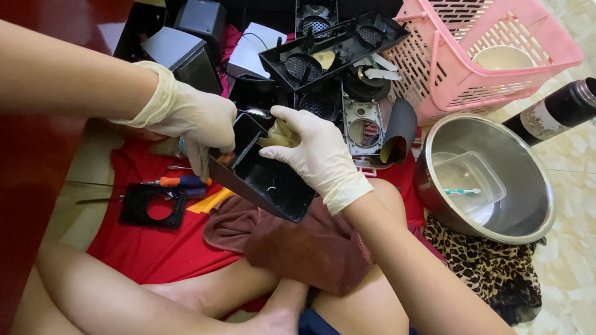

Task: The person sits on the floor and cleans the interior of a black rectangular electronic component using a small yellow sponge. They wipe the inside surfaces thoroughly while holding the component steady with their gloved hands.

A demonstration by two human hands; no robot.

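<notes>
Gloved and curled shut, the left hand (196,123) gripped the near rim of a black plastic housing (264,176) that was tilted above the person's lap. Opposite it, the right hand (316,156), also in a pale glove, pressed a yellowish cloth (281,135) into the housing's open top, fingers bent around the wad. A brown rag (307,247) lay under the housing across the knee, on a red cloth (152,248) spread over the floor. Just left of the housing were an orange-handled screwdriver (176,181) and a flat black frame (152,207) with a round hole. Beyond the hands, crowding the space, sat a heap of black speaker parts (333,49). To the right stood a steel bowl (515,222) holding a clear tub, a pink basket (457,53) behind it, and a dark flask (567,108) lying on the tiles.
</notes>
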